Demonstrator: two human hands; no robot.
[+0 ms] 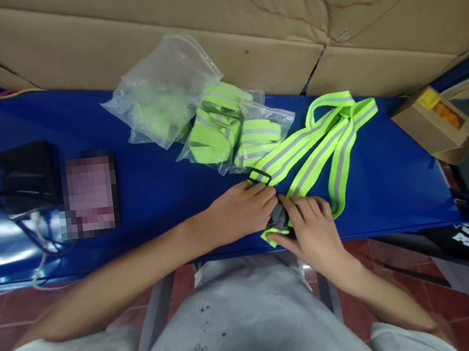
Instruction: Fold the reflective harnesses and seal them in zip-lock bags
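A neon yellow-green reflective strap with grey stripes lies in loose loops on the blue table. At its near end, a black plastic buckle sits between my two hands. My left hand is closed on the buckle's left side, with its fingers over the strap. Close above its knuckles is a black rectangular slider threaded on the strap. From the right, my right hand grips the buckle, with fingers bent over it and thumb beneath. A short strap end pokes out below; the fingertips partly hide the buckle.
Clear plastic bags with rolled neon straps lie behind my hands. A black device with cables and a blurred-out item are on the left. An open cardboard box stands at the right end of the blue table.
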